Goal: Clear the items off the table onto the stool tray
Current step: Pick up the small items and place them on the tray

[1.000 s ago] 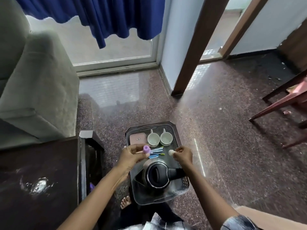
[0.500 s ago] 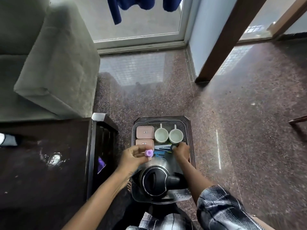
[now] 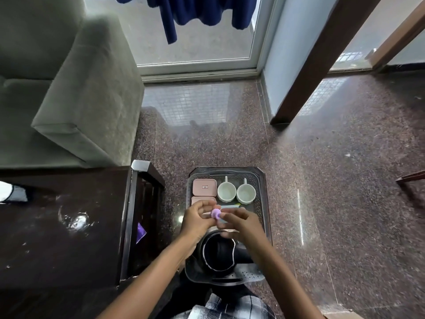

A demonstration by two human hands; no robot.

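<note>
Left grip [image 3: 197, 218] pinched purple cap [image 3: 216, 213] over tray [image 3: 230, 172]; right grip [image 3: 242, 223] at the cap, blurred, cannot tell its state; pink box [image 3: 204, 188] label unreadable

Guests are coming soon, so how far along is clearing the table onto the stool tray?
Mostly done: kettle, two cups and two pink boxes sit on the tray. In hand: the left hand pinches a small purple piece over it, right hand beside it, blurred. Left: a white object at the far-left edge of the table.
</note>
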